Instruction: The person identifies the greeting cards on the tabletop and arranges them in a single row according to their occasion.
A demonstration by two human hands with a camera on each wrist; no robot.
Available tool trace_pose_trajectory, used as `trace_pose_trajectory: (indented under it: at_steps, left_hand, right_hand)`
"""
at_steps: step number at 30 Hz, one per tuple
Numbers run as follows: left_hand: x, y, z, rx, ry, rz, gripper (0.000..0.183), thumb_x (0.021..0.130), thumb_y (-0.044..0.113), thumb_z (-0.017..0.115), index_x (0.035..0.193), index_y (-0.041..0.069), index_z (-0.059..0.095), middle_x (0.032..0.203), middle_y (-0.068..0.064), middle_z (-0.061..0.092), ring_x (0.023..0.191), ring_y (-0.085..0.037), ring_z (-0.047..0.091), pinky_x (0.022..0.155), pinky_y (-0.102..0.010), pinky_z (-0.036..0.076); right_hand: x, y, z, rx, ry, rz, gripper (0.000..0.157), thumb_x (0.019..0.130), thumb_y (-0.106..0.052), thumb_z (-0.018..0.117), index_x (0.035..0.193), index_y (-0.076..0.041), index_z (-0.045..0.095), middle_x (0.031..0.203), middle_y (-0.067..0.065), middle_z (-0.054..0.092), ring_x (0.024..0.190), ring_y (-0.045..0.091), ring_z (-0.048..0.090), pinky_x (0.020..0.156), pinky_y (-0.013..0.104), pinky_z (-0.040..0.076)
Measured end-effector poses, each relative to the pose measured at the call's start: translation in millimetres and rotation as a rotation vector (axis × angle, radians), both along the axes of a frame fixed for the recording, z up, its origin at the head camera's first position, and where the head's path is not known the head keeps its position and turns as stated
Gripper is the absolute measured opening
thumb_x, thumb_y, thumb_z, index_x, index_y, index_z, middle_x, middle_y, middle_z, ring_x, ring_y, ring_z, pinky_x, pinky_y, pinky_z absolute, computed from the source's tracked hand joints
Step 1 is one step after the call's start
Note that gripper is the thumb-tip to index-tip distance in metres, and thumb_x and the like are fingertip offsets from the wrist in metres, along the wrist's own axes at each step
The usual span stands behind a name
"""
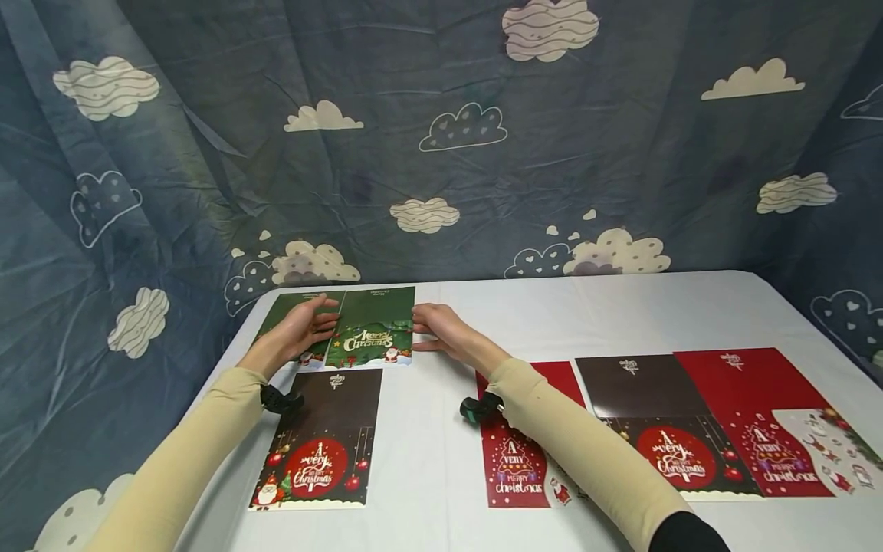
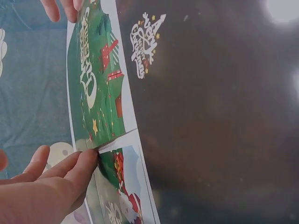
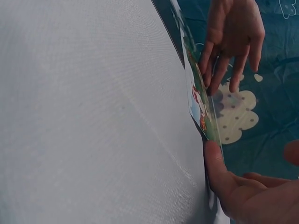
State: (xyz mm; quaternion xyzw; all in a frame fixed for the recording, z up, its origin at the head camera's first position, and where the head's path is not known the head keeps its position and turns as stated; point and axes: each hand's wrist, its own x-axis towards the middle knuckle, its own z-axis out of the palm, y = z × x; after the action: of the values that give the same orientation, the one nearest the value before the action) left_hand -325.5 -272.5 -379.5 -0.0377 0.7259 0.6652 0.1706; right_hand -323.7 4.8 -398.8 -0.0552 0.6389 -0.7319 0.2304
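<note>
Two green Christmas cards lie side by side at the table's far left. My left hand (image 1: 298,330) is over the left green card (image 1: 276,310), and its extended fingertips touch the seam with the right green card (image 1: 375,310). On the opposite side, my right hand (image 1: 448,331) touches that card's right edge with fairly straight fingers. The left wrist view shows the left fingers (image 2: 84,168) at the seam, where one card's edge lifts slightly. In the right wrist view, a right fingertip (image 3: 213,150) meets the card's edge. Neither hand visibly grips a card.
A dark brown Christmas card (image 1: 324,437) lies nearer, below the green ones. On the right are a red card (image 1: 510,452), partly under my right forearm, another brown card (image 1: 638,383) and another red card (image 1: 766,383). A cloud-patterned cloth (image 1: 386,169) hangs behind the white table (image 1: 428,460).
</note>
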Motion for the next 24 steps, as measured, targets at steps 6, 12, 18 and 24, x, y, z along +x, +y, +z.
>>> trace_pose_trajectory:
  at_steps: [6,12,18,24]
  left_hand:
    - [1.8,-0.7,0.3,-0.015,0.015,0.006,0.058,0.11,0.032,0.02,0.152,-0.007,0.018,0.156,-0.033,0.014,0.145,-0.042,0.015,0.117,-0.049,0.021]
    - [4.9,0.1,-1.9,-0.057,0.065,-0.007,0.058,0.11,0.032,0.02,0.153,-0.007,0.018,0.156,-0.033,0.015,0.146,-0.041,0.016,0.116,-0.048,0.022]
    - [7.2,-1.0,-0.8,-0.06,0.091,-0.008,0.058,0.11,0.032,0.019,0.152,-0.008,0.018,0.155,-0.034,0.016,0.145,-0.042,0.018,0.116,-0.052,0.022]
    - [9.6,-1.0,4.2,-0.078,0.095,0.009,0.056,0.11,0.03,0.019,0.152,-0.007,0.017,0.155,-0.032,0.02,0.143,-0.044,0.021,0.115,-0.053,0.024]
  right_hand:
    - [1.5,-2.3,0.5,0.016,0.019,0.023,0.05,0.104,-0.018,0.04,0.146,0.008,0.035,0.144,0.024,0.038,0.13,0.034,0.042,0.094,0.046,0.052]
    - [2.9,-3.3,2.7,0.023,0.03,0.023,0.055,0.105,-0.021,0.04,0.15,0.007,0.028,0.152,0.027,0.03,0.136,0.037,0.038,0.094,0.047,0.051]
    - [2.9,-1.4,2.9,0.038,0.027,0.027,0.054,0.105,-0.019,0.038,0.151,0.006,0.026,0.153,0.026,0.031,0.137,0.035,0.037,0.097,0.045,0.05]
    - [1.8,7.0,2.7,0.071,0.04,0.011,0.052,0.105,-0.02,0.038,0.151,0.004,0.031,0.15,0.027,0.035,0.133,0.033,0.042,0.099,0.044,0.048]
